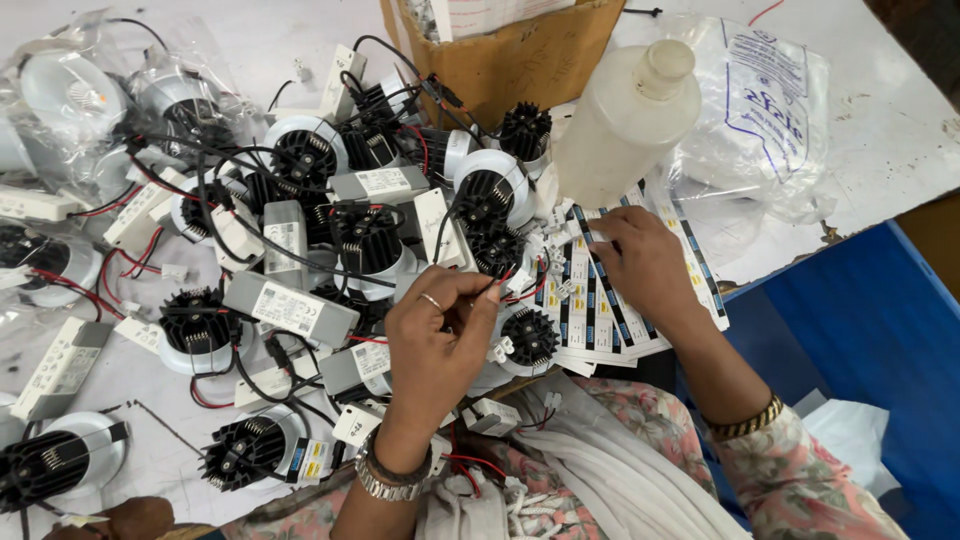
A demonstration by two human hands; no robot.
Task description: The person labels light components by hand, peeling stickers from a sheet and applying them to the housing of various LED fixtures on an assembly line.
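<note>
1. Labelling appears to be the step in hand: a small piece, probably a sticker though too small to be told for certain, is pinched between thumb and fingertips of the left hand (437, 335).
2. The right hand (640, 262) is laid flat, fingers together, on the sticker sheets (600, 300), fingertips touching the strips near the white plastic bottle (625, 110).
3. The pinched piece is held just above a downlight (527, 337) with a black finned heat sink, apart from it.
4. Careful alignment on a driver box (290, 308) or lamp body is judged to be called for next.
5. Red and black wires are seen tangled among the lamps.
</note>
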